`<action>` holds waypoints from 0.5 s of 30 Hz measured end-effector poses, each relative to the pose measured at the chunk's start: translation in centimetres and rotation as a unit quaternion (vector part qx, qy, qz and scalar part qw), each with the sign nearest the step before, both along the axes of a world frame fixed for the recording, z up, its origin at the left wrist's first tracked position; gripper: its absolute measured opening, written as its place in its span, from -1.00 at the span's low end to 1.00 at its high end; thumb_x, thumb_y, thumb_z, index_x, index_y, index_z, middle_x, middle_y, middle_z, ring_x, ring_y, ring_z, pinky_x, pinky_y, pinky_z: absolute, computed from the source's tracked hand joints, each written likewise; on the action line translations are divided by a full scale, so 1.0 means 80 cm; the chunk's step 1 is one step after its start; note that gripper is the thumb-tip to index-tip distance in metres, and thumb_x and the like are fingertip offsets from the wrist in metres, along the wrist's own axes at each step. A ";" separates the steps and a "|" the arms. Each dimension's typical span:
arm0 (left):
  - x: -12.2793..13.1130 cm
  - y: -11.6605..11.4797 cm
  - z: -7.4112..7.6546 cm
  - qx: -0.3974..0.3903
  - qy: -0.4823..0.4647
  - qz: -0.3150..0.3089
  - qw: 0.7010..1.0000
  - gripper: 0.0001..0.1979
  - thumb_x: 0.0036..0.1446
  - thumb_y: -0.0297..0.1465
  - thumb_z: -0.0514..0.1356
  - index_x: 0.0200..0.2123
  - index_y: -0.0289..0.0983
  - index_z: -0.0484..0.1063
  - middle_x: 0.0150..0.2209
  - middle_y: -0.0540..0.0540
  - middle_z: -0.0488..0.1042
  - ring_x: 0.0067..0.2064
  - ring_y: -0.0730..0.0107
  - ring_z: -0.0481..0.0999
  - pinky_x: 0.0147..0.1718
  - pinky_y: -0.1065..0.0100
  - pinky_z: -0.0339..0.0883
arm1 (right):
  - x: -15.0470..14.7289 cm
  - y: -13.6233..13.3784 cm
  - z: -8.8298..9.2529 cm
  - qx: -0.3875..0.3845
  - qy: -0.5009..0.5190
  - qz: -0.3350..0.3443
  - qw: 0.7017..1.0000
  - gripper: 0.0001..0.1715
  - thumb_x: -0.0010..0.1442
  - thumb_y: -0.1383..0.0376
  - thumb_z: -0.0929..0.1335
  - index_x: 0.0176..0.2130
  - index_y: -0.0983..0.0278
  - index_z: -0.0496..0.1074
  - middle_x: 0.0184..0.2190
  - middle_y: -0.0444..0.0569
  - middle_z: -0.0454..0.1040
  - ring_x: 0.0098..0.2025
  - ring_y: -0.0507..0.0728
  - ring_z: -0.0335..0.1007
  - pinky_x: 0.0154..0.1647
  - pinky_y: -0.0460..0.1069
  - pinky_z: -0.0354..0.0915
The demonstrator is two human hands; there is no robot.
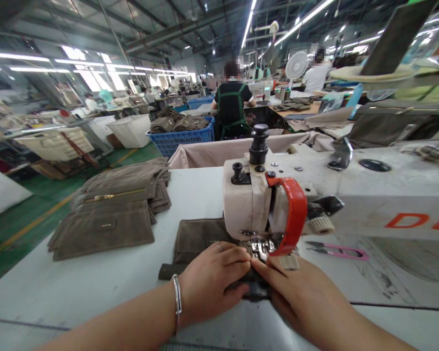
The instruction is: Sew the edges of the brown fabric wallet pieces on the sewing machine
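A white sewing machine (336,195) with a red guard (294,214) stands on the table, its presser foot (258,248) down on a brown fabric piece (197,239). My left hand (214,282), a silver bracelet at the wrist, lies on that fabric with its fingers curled and pressed down just left of the foot. My right hand (296,292) presses the same fabric from the right, fingertips meeting the left hand's in front of the foot. The fabric under the hands is mostly hidden.
A stack of brown fabric pieces with a zipper (113,209) lies on the table at the left. Pink thread snips (338,251) lie right of the needle. Beyond the table are a blue basket of fabric (183,134), white bins and seated workers.
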State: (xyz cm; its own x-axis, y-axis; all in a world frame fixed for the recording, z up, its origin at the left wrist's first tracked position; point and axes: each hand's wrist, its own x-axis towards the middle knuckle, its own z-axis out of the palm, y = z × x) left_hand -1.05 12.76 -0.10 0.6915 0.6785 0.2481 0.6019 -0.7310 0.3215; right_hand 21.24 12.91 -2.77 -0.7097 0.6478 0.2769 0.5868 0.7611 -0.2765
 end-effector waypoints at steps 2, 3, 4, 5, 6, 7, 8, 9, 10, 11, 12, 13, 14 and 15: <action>-0.001 0.006 -0.001 0.007 0.007 -0.002 1.000 -0.73 0.15 -0.40 0.22 -0.06 -0.29 0.41 -0.02 -0.08 0.46 0.03 0.26 0.39 0.11 0.22 0.23 | -0.001 0.000 0.000 0.002 0.003 -0.013 1.000 -0.39 0.11 0.49 0.20 0.16 0.29 0.24 0.01 0.12 0.38 0.01 0.28 0.33 -0.02 0.22 0.35; -0.002 0.008 -0.001 0.010 0.011 -0.002 1.000 -0.74 0.17 -0.39 0.21 -0.05 -0.29 0.41 -0.02 -0.08 0.46 0.04 0.27 0.39 0.11 0.21 0.23 | -0.001 -0.001 0.001 -0.001 0.008 -0.019 1.000 -0.41 0.11 0.49 0.20 0.14 0.29 0.25 0.01 0.12 0.38 0.00 0.28 0.33 -0.03 0.21 0.36; -0.004 0.010 -0.002 0.018 0.015 -0.002 1.000 -0.74 0.19 -0.39 0.20 -0.04 -0.29 0.41 -0.03 -0.07 0.47 0.04 0.27 0.40 0.11 0.21 0.24 | -0.001 -0.001 0.003 -0.005 0.015 -0.023 1.000 -0.44 0.12 0.48 0.20 0.12 0.29 0.27 0.00 0.12 0.38 -0.01 0.27 0.33 -0.04 0.20 0.36; -0.006 0.012 -0.002 0.028 0.019 -0.002 0.999 -0.75 0.21 -0.39 0.19 -0.04 -0.28 0.41 -0.03 -0.07 0.48 0.04 0.27 0.41 0.11 0.20 0.24 | -0.001 0.000 0.005 -0.008 0.025 -0.031 0.999 -0.48 0.13 0.47 0.20 0.09 0.29 0.29 -0.02 0.13 0.38 -0.03 0.26 0.34 -0.06 0.19 0.37; -0.010 0.014 -0.003 0.041 0.019 -0.001 0.999 -0.76 0.22 -0.39 0.18 -0.04 -0.28 0.41 -0.03 -0.08 0.49 0.03 0.27 0.41 0.11 0.19 0.25 | 0.000 0.001 0.007 -0.006 0.037 -0.043 0.998 -0.53 0.14 0.46 0.20 0.05 0.31 0.31 -0.04 0.14 0.38 -0.05 0.26 0.34 -0.07 0.18 0.37; -0.014 0.016 -0.004 0.055 0.012 0.000 0.998 -0.78 0.23 -0.39 0.18 -0.06 -0.27 0.43 -0.04 -0.08 0.49 0.03 0.27 0.42 0.10 0.18 0.26 | 0.001 0.003 0.010 0.000 0.048 -0.059 0.997 -0.59 0.16 0.45 0.19 0.01 0.32 0.33 -0.06 0.16 0.38 -0.06 0.26 0.33 -0.09 0.19 0.37; -0.019 0.018 -0.005 0.066 0.001 0.003 0.998 -0.80 0.24 -0.40 0.17 -0.07 -0.26 0.44 -0.05 -0.08 0.50 0.01 0.28 0.43 0.08 0.17 0.27 | 0.003 0.005 0.012 0.009 0.054 -0.076 0.996 -0.65 0.18 0.43 0.19 -0.04 0.33 0.35 -0.08 0.16 0.38 -0.07 0.27 0.33 -0.10 0.20 0.36; -0.023 0.019 -0.006 0.072 -0.014 0.007 0.997 -0.81 0.25 -0.41 0.16 -0.08 -0.25 0.45 -0.07 -0.09 0.51 -0.01 0.30 0.45 0.07 0.17 0.29 | 0.005 0.008 0.013 0.019 0.055 -0.091 0.994 -0.71 0.20 0.42 0.20 -0.09 0.32 0.37 -0.10 0.16 0.39 -0.07 0.28 0.32 -0.11 0.20 0.35; -0.027 0.020 -0.008 0.073 -0.033 0.012 0.997 -0.81 0.25 -0.42 0.15 -0.08 -0.24 0.45 -0.09 -0.09 0.53 -0.03 0.31 0.47 0.04 0.18 0.32 | 0.008 0.012 0.014 0.028 0.049 -0.101 0.993 -0.75 0.21 0.41 0.20 -0.14 0.31 0.39 -0.13 0.15 0.39 -0.08 0.29 0.32 -0.12 0.20 0.34; -0.029 0.020 -0.009 0.070 -0.052 0.016 0.996 -0.81 0.25 -0.43 0.14 -0.08 -0.23 0.45 -0.11 -0.09 0.54 -0.05 0.32 0.48 0.01 0.20 0.35 | 0.010 0.015 0.015 0.034 0.038 -0.105 0.993 -0.79 0.22 0.40 0.21 -0.19 0.29 0.40 -0.17 0.12 0.41 -0.09 0.29 0.32 -0.13 0.20 0.34; -0.029 0.019 -0.010 0.067 -0.069 0.017 0.995 -0.81 0.26 -0.44 0.13 -0.08 -0.24 0.45 -0.14 -0.09 0.54 -0.08 0.33 0.49 -0.03 0.22 0.38 | 0.012 0.017 0.015 0.038 0.025 -0.105 0.993 -0.82 0.22 0.38 0.23 -0.26 0.28 0.41 -0.22 0.09 0.42 -0.12 0.28 0.33 -0.14 0.19 0.33; -0.027 0.018 -0.011 0.063 -0.080 0.018 0.995 -0.81 0.26 -0.45 0.13 -0.09 -0.24 0.46 -0.15 -0.09 0.55 -0.10 0.34 0.50 -0.05 0.24 0.39 | 0.014 0.019 0.015 0.040 0.010 -0.107 0.993 -0.82 0.23 0.36 0.24 -0.33 0.26 0.42 -0.30 0.06 0.43 -0.17 0.27 0.34 -0.16 0.18 0.32; -0.024 0.016 -0.011 0.059 -0.087 0.018 0.994 -0.82 0.25 -0.45 0.13 -0.10 -0.24 0.47 -0.16 -0.08 0.56 -0.11 0.35 0.51 -0.07 0.25 0.41 | 0.014 0.019 0.015 0.042 -0.001 -0.114 0.993 -0.79 0.24 0.34 0.25 -0.40 0.26 0.41 -0.38 0.03 0.42 -0.22 0.25 0.35 -0.19 0.17 0.32; -0.020 0.013 -0.012 0.056 -0.091 0.018 0.994 -0.83 0.24 -0.44 0.15 -0.11 -0.24 0.47 -0.16 -0.08 0.56 -0.13 0.35 0.52 -0.08 0.26 0.41 | 0.014 0.019 0.015 0.045 -0.005 -0.122 0.992 -0.74 0.24 0.32 0.26 -0.46 0.25 0.40 -0.45 0.01 0.41 -0.27 0.24 0.35 -0.21 0.16 0.32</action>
State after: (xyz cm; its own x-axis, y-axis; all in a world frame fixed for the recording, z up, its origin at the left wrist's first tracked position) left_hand -2.66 13.83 -1.03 0.6042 0.6630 0.4419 0.5676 -0.7474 0.3453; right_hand 22.38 14.41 -1.53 -0.5387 0.7732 0.3345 0.7586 0.6179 -0.2067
